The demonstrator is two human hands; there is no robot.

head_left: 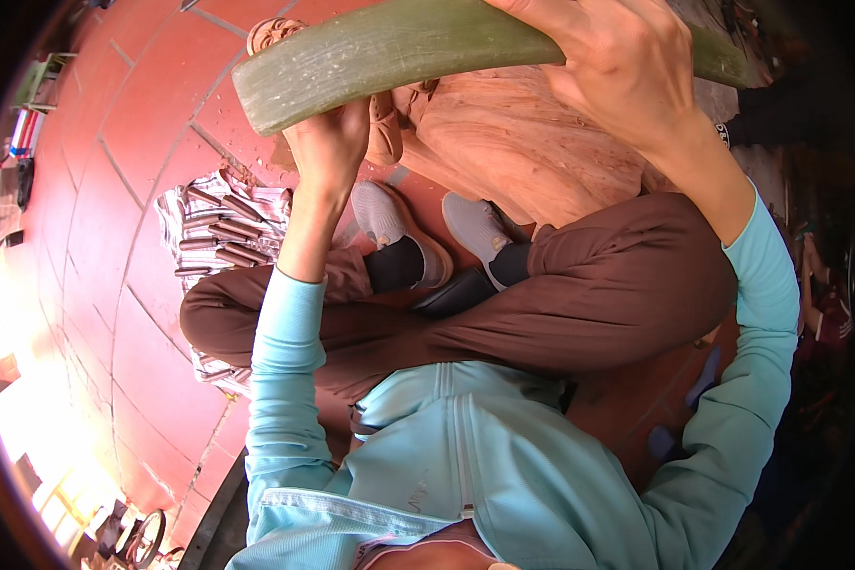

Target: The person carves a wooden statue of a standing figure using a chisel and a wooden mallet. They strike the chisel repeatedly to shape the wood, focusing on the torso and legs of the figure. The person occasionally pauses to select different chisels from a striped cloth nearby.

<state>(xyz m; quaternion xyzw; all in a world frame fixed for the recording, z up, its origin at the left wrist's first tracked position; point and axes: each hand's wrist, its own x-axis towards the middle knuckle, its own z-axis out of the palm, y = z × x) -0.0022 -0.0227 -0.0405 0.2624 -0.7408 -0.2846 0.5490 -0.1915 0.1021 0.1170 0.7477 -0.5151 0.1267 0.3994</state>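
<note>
Fingers [594, 43] of right hand [617, 66] wrapped over green stalk [389, 52], held aloft above legs; left hand [328, 142] cupping beneath. Probably stiff, heavy, smooth-skinned: best gripped two-handed, spaced apart. Below, carved wood [513, 142], chisels [223, 233] on floor [133, 123].

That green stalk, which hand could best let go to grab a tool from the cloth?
Probably the left hand. It is under the green stalk nearer the tools on the striped cloth. The right hand wraps over it on the far side.
</note>
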